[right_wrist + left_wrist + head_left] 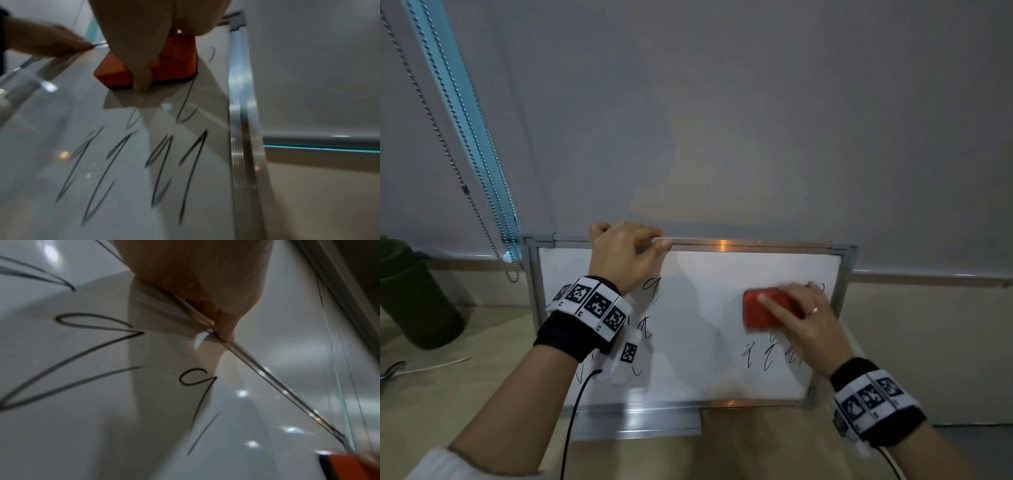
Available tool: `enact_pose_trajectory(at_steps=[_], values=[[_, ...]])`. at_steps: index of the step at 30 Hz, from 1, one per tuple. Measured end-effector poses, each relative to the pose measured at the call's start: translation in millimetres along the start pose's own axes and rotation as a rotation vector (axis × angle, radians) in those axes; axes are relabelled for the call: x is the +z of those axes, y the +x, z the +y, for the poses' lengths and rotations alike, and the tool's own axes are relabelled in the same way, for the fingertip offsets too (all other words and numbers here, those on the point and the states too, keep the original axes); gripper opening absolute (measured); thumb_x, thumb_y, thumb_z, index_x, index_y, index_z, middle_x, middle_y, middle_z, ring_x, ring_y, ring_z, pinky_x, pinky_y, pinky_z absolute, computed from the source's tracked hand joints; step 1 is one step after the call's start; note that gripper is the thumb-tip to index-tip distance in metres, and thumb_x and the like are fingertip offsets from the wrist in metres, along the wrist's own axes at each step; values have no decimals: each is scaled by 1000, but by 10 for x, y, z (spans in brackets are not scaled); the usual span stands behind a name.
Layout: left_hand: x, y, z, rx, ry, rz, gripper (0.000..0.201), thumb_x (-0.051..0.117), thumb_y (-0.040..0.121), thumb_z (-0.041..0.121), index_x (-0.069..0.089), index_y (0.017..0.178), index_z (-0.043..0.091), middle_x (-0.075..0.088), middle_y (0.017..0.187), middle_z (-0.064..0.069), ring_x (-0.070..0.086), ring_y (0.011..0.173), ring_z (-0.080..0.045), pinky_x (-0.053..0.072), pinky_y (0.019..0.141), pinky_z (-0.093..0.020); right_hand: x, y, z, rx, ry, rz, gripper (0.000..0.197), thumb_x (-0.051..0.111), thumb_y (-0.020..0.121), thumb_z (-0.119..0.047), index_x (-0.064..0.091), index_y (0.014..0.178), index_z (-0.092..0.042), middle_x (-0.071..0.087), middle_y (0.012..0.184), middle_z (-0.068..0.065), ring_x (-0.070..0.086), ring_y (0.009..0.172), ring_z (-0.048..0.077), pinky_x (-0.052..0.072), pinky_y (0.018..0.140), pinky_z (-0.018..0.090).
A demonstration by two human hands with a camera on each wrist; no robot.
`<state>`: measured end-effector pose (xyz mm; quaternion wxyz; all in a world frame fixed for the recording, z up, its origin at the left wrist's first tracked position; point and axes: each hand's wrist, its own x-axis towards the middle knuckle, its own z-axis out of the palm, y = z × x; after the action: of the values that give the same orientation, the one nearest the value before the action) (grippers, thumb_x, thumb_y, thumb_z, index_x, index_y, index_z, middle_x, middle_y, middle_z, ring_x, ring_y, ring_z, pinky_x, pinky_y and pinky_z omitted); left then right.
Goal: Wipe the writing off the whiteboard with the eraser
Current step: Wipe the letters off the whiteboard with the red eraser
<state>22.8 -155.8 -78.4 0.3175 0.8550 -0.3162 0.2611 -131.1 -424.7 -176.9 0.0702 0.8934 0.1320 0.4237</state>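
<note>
A small whiteboard [709, 274] with a metal frame leans against the wall on a tan table. Black handwriting [756, 356] shows at its lower right and more [650, 291] at its left beside my left wrist. My left hand [625, 250] grips the board's top edge, thumb in front, fingers over the rim. My right hand [801, 318] holds a red eraser [760, 313] flat against the board's upper right, thumb on its lower side. In the right wrist view the eraser [174, 65] sits just above the scribbles [164, 159]. The left wrist view shows the thumb [226, 324] on the frame and writing [98, 324].
A dark green bottle [410, 294] stands at the left on the table. A bead chain [448, 144] of a blind hangs at the upper left. The board's foot [637, 425] rests on the table, and a black cable [575, 411] runs from my left wrist.
</note>
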Motion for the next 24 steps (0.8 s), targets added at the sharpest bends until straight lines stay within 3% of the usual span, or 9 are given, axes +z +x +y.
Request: enact_pose_trajectory(at_steps=[4,7,9,11,13,15,20,22,24], values=[[-6,-19,11,-4,7,-1,46,41,74,54,68,87,19,65,69,-2,55,74,-21,7,68,-23,-147,177,90,416,46,234,57,57,76,-25,43,130,-18,36,118,9,34,102,25,30,95,32],[-9,-17,21,-14,8,1,49,39,74,55,68,88,19,56,65,4,53,72,-20,7,68,-22,2,36,-131,571,56,252,65,68,70,-25,42,128,-15,34,115,7,32,97,24,28,93,31],[0,-4,15,-28,9,-11,42,43,75,50,67,89,18,56,66,4,55,75,-22,7,68,-23,89,-167,-246,500,66,105,78,81,62,-15,41,128,-16,36,113,5,34,97,24,36,90,38],[3,10,10,-29,11,-20,41,44,75,49,67,89,18,60,68,2,56,76,-22,7,68,-23,64,-277,-181,316,13,-18,78,80,63,-18,40,129,-17,39,112,5,39,96,27,38,93,42],[9,14,11,-25,7,-29,40,44,75,48,67,89,19,64,70,-1,55,76,-22,12,70,-27,-44,-188,-31,273,-20,-25,62,63,72,-31,41,129,-18,41,111,4,43,95,30,34,92,43],[10,3,5,-23,-2,-21,39,45,76,47,68,88,18,64,70,-1,52,73,-19,16,76,-30,-141,-4,103,331,-13,22,58,54,73,-32,42,128,-18,41,113,6,44,96,29,32,90,40],[20,-12,6,-15,2,-7,41,45,76,51,68,86,19,54,66,7,52,73,-18,11,69,-27,-151,145,41,397,43,118,60,59,68,-15,46,126,-15,41,116,8,39,101,26,28,94,35],[21,-9,1,-3,-6,3,48,38,74,55,68,85,19,61,66,2,54,72,-20,11,68,-27,-70,44,-62,326,48,47,61,62,66,-11,45,125,-16,39,115,7,39,103,27,23,103,39],[22,-12,1,-2,-14,2,50,36,72,56,68,85,19,66,68,-2,57,73,-23,14,71,-29,-70,-37,-38,175,16,-20,53,56,74,-17,44,125,-17,40,114,8,41,102,30,20,108,42]])
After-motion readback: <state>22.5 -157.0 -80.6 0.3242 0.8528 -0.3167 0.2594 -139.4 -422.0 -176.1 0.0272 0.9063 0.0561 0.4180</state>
